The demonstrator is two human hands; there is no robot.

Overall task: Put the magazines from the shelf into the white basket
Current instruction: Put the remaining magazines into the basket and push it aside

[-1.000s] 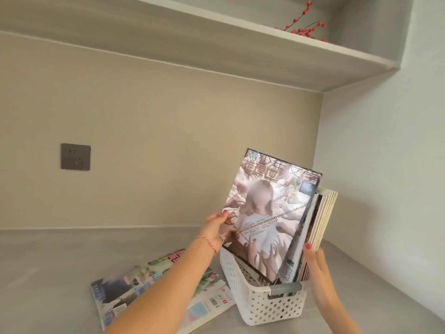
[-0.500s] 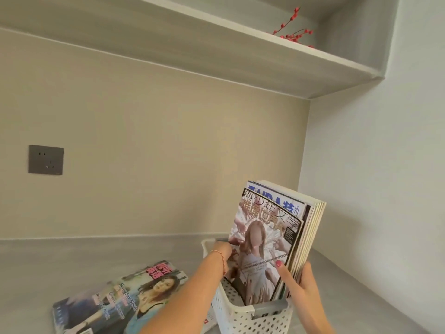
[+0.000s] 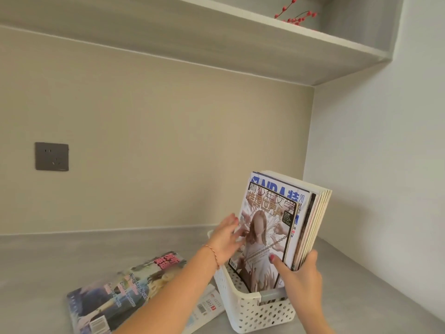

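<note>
The white perforated basket [image 3: 260,314] stands on the grey counter at lower right. Several magazines [image 3: 310,220] stand upright inside it, leaning right. The front magazine [image 3: 265,239] shows a figure in a white dress. My left hand [image 3: 225,239] rests with spread fingers against that cover's left edge. My right hand [image 3: 301,278] grips the lower right of the upright stack, thumb pressed on the front cover. Two more magazines [image 3: 125,292] lie flat on the counter left of the basket, partly under my left forearm.
A grey counter [image 3: 72,256] runs to the back wall and the right wall. A dark wall socket [image 3: 51,156] sits at left. An upper shelf [image 3: 216,44] overhangs, with a red berry sprig [image 3: 297,15] on it.
The front magazine has dropped lower into the basket and now stands against the stack. My right hand moved round onto its cover; my left hand's fingers spread open at its edge.
</note>
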